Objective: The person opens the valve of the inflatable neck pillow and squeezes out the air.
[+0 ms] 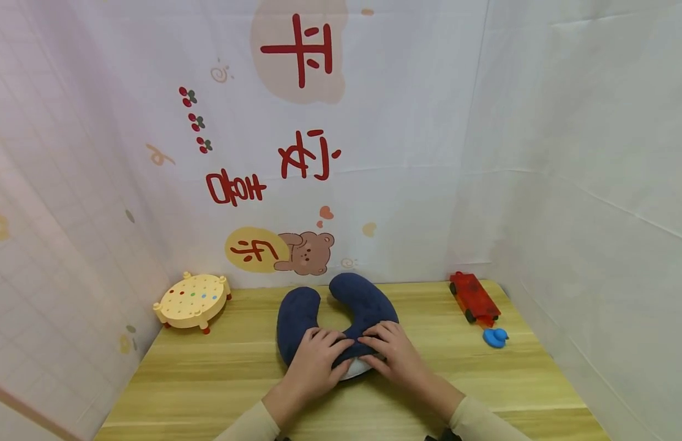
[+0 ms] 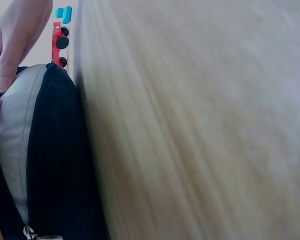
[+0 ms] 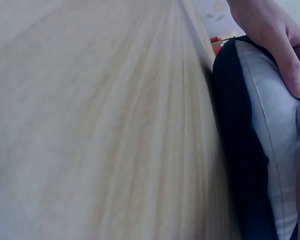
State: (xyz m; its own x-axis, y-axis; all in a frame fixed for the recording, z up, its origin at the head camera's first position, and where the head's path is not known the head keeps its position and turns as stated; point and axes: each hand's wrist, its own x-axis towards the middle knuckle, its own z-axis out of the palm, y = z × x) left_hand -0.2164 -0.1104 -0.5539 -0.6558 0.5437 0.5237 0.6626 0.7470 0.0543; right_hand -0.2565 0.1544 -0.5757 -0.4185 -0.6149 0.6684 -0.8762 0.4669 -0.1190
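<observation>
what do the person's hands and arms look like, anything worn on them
The left hand and right hand are ungloved. The left sleeve and right sleeve are plain pale beige, ending short of the wrists. Black pieces show at the bottom edge, too cut off to identify.

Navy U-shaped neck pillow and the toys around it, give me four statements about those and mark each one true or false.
1. The left hand and right hand both hold the navy, U-shaped fabric neck pillow. True.
2. The pillow is navy all over. False: a white fabric section shows on its near side.
3. The round cream toy board with short legs stands left of the pillow. True.
4. The small blue toy duck is farther from the person than the red toy car. False: the duck is nearer than the car.
</observation>
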